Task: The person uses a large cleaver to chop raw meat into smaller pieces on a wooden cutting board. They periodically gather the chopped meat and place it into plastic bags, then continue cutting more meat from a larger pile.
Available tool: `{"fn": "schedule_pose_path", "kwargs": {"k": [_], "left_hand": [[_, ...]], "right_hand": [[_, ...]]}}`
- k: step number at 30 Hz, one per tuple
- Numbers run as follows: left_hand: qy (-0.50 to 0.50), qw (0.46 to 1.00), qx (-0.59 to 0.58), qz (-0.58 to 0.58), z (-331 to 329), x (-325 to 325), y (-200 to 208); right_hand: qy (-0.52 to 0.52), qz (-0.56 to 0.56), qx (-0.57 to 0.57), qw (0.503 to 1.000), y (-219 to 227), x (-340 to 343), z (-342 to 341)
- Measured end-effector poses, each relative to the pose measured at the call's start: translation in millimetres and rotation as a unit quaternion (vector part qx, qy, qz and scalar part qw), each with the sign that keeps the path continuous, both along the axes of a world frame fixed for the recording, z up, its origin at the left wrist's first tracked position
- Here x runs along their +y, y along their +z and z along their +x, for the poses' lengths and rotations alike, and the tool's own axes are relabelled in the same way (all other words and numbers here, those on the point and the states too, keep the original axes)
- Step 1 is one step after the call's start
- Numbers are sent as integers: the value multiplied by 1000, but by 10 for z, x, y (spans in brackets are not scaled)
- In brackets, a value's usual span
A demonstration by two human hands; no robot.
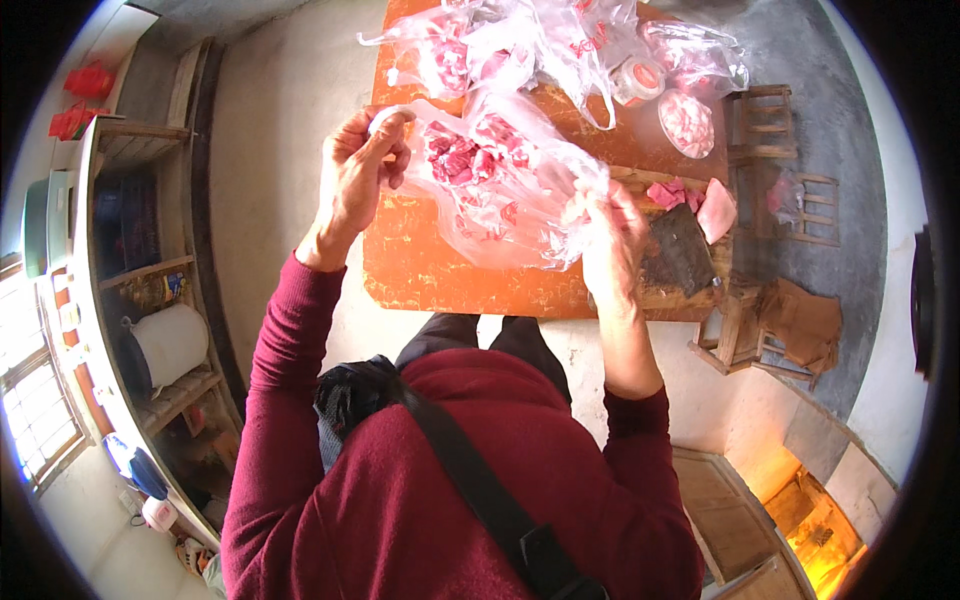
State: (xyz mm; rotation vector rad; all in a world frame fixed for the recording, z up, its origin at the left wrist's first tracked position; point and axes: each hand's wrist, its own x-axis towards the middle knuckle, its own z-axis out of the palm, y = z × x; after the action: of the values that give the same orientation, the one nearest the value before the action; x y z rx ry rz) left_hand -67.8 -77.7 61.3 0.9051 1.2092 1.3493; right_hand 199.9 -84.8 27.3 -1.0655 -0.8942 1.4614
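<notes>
Clear plastic bag (545,222) stretches between the left grip (360,168) and right grip (615,235), each pinching its edge; red meat chunks (460,158) lie between them, nearer the left. Below is the orange surface (405,275); filled bags (447,62) lie beyond both grips.

Direct crossing between the left hand (365,160) and right hand (614,235) is blocked by the pink plastic bag (520,235) spread between them. Passage is available on the body side of the left hand, over bare orange tabletop (405,262), and leftward past the table edge. Beyond both hands, bunched plastic bags (530,45) obstruct; a round tub (637,80) stands beyond the right hand. Just right of that hand, a dark flat slab (682,255) and pale pink meat piece (716,212) restrict sideways travel.
</notes>
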Motion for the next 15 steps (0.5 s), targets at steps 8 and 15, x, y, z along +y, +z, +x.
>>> {"fn": "schedule_pose_path", "kwargs": {"k": [8,15], "left_hand": [[-91,996,7,-24,54,-360,231],[-145,987,66,-13,524,-367,299]], "right_hand": [[9,-27,131,991,0,-327,393],[43,227,-351,907,6,-550,-272]]}}
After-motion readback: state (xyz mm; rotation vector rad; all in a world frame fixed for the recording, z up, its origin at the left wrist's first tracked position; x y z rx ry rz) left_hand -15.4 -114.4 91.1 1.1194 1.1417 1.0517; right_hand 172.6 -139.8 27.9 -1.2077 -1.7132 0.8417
